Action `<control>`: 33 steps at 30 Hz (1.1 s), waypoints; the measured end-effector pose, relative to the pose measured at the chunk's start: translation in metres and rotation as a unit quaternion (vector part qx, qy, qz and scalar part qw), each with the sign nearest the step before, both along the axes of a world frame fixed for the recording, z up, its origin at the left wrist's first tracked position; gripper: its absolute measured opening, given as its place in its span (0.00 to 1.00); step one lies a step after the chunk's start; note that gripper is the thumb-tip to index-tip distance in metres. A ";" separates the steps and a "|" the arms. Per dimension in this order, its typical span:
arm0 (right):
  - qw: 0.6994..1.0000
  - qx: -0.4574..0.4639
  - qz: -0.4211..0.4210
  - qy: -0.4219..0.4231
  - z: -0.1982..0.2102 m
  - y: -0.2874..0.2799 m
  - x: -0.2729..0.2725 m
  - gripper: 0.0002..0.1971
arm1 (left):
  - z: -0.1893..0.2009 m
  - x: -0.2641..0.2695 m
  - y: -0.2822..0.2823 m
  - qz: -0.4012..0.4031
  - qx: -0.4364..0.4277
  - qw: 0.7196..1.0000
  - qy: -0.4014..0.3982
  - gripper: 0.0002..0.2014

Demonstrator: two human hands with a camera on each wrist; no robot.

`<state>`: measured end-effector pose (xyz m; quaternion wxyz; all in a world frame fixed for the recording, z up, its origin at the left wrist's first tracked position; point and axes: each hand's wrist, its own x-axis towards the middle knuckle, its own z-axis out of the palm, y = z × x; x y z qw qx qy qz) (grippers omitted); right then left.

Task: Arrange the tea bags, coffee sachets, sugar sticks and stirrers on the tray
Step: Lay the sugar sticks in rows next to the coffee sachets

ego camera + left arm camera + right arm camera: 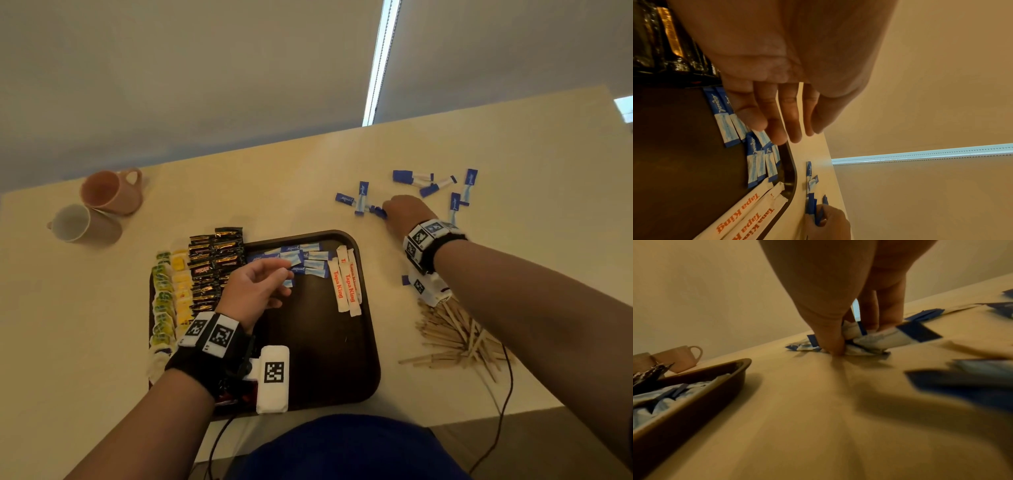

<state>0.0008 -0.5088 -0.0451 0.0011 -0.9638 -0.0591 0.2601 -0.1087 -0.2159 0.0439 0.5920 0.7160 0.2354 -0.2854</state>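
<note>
A dark brown tray (329, 359) holds rows of green and yellow tea bags (171, 294), black coffee sachets (212, 267), blue sugar sticks (308, 260) and white "Tapa King" sticks (346, 284). My left hand (260, 287) hovers over the tray with relaxed fingers (777, 120), holding nothing. My right hand (404, 212) is on the table beyond the tray, pinching a bunch of blue sugar sticks (869, 339) against the tabletop. More blue sticks (431, 185) lie scattered around it. Wooden stirrers (455, 339) sit in a pile right of the tray.
Two pink mugs (99, 209) lie on their sides at the table's far left. A black cable (503, 404) runs off the near edge by the stirrers. The tray's near right part (325, 359) is bare. The table's back edge meets a blind-covered window.
</note>
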 end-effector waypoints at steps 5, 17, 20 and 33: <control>0.999 0.006 -0.049 0.008 0.015 -0.005 -0.012 0.11 | 0.005 -0.004 0.001 0.009 -0.002 1.000 -0.006 0.08; 0.930 0.362 -0.049 -0.051 0.133 0.134 -0.092 0.09 | 0.021 -0.014 0.006 -0.015 -0.170 0.985 0.007 0.32; 0.941 0.334 -0.041 -0.022 0.144 0.173 -0.104 0.07 | 0.027 -0.017 0.019 0.029 -0.249 0.968 0.013 0.28; 0.907 0.384 -0.135 -0.110 0.145 0.244 -0.131 0.16 | 0.024 -0.023 0.085 0.110 -0.350 0.930 0.022 0.18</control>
